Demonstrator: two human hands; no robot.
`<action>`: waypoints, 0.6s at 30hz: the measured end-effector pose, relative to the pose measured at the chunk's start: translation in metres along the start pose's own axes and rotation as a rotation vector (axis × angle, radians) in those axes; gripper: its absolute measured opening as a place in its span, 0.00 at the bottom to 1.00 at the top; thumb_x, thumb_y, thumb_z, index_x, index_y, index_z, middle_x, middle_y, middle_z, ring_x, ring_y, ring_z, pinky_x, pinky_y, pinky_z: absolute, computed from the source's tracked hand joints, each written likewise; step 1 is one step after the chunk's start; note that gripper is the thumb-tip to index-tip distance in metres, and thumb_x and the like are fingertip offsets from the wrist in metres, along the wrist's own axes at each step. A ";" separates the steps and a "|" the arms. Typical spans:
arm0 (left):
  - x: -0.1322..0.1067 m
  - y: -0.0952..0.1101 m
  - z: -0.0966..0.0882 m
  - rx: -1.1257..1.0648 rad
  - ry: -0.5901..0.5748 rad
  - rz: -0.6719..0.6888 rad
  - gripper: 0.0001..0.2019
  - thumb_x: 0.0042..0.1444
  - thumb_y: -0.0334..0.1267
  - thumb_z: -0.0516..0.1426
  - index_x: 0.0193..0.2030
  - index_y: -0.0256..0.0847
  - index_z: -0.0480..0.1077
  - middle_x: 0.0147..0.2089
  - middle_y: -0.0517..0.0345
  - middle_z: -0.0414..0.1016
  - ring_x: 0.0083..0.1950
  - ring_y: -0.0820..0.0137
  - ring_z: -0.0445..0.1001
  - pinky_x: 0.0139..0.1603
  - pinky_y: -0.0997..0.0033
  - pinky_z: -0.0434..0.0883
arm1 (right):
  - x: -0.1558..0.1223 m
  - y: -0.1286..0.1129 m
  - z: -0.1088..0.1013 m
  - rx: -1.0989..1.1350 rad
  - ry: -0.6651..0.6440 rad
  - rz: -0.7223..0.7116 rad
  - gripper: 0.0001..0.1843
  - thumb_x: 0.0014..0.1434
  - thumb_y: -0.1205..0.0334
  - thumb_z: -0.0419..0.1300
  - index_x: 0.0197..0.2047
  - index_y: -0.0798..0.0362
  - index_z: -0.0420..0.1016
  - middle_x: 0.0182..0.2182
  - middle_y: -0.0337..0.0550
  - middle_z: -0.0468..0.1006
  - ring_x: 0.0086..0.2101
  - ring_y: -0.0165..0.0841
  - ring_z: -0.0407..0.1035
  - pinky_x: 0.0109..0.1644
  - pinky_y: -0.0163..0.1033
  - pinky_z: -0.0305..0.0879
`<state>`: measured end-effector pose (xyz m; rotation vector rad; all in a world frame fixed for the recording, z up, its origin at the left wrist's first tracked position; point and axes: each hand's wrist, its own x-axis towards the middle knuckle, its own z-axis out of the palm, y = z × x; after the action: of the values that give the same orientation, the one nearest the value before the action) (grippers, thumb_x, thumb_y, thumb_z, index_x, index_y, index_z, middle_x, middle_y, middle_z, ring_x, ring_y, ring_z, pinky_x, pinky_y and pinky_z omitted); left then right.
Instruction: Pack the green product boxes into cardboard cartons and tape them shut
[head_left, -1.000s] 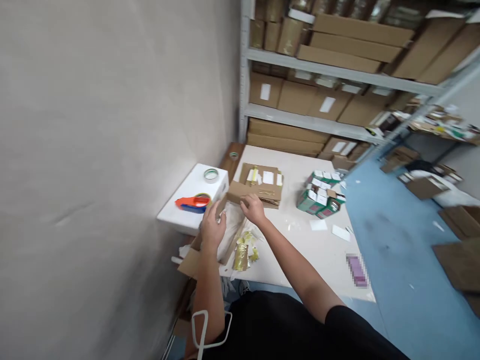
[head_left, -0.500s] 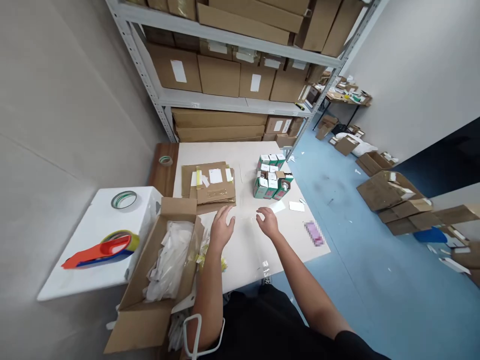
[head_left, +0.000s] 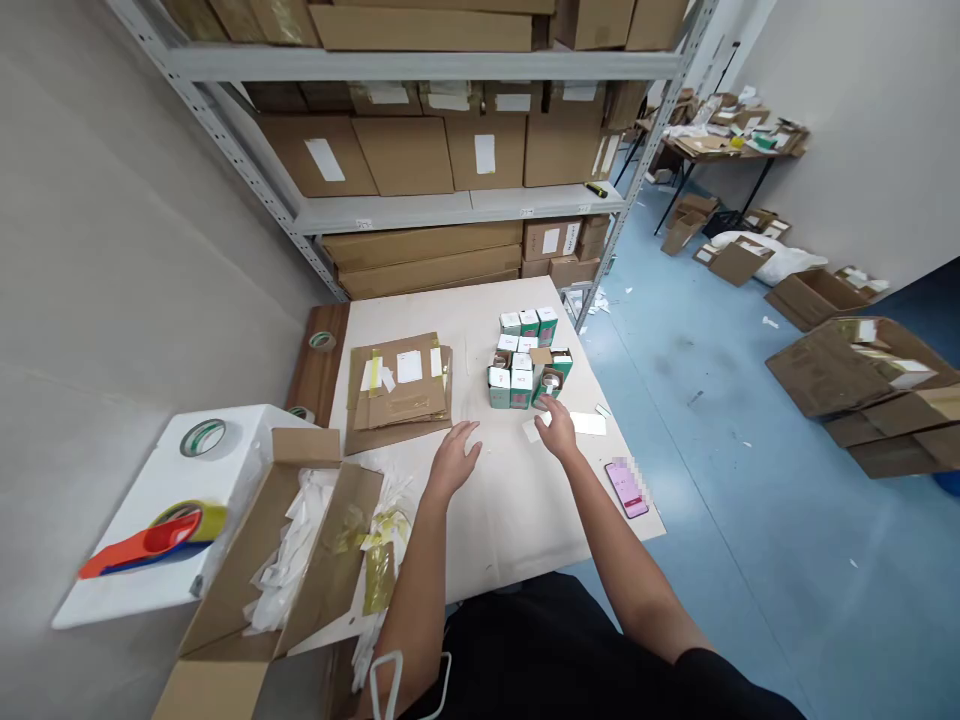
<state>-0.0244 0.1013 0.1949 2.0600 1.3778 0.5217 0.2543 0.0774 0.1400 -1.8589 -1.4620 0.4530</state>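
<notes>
My left hand (head_left: pixel 454 462) hovers over the white table (head_left: pixel 517 510) with its fingers spread and nothing in it. My right hand (head_left: pixel 556 428) reaches toward the cluster of small green and white boxes (head_left: pixel 525 358); its fingers are loosely curled just in front of them, beside a white card (head_left: pixel 587 424). I cannot make out anything held in it. A stack of flattened cardboard (head_left: pixel 401 390) lies to the left of the boxes.
An open cardboard box (head_left: pixel 292 560) with white packing sits at the table's near left corner. A white side unit (head_left: pixel 150 540) carries a tape dispenser (head_left: pixel 150 540) and a tape roll (head_left: pixel 202 437). A phone (head_left: pixel 626 488) lies near the right edge. Shelves of cartons (head_left: pixel 420 150) stand behind.
Both hands have left the open box at the left and swung right across the table; the right hand now reaches the small boxes. The view turned right.
</notes>
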 end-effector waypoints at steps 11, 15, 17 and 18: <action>0.168 0.094 0.136 0.004 -0.355 0.045 0.31 0.62 0.35 0.58 0.73 0.43 0.64 0.74 0.44 0.63 0.75 0.54 0.62 0.73 0.55 0.61 | 0.058 0.097 -0.030 -0.014 -0.245 0.163 0.42 0.61 0.63 0.63 0.76 0.51 0.58 0.70 0.57 0.64 0.65 0.47 0.64 0.66 0.52 0.65; 0.194 0.097 0.169 0.074 -0.429 -0.106 0.38 0.55 0.35 0.66 0.74 0.47 0.62 0.82 0.42 0.43 0.74 0.45 0.62 0.70 0.51 0.63 | 0.064 0.122 -0.036 0.025 -0.379 0.232 0.47 0.60 0.62 0.65 0.78 0.47 0.51 0.72 0.57 0.60 0.67 0.48 0.62 0.66 0.52 0.64; 0.193 0.092 0.180 0.102 -0.389 -0.176 0.37 0.53 0.34 0.68 0.71 0.46 0.66 0.83 0.43 0.35 0.71 0.44 0.66 0.69 0.49 0.64 | 0.066 0.131 -0.036 0.064 -0.396 0.234 0.48 0.60 0.63 0.65 0.78 0.46 0.50 0.72 0.57 0.60 0.67 0.46 0.62 0.65 0.51 0.64; 0.191 0.089 0.184 0.107 -0.351 -0.193 0.35 0.53 0.34 0.68 0.69 0.45 0.68 0.83 0.44 0.33 0.70 0.45 0.67 0.69 0.49 0.65 | 0.067 0.134 -0.035 0.087 -0.397 0.230 0.48 0.59 0.64 0.65 0.78 0.46 0.50 0.72 0.56 0.61 0.66 0.46 0.63 0.65 0.51 0.64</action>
<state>0.2240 0.2047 0.1168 1.9572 1.3925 0.0018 0.3900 0.1162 0.0778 -1.9502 -1.4509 1.0297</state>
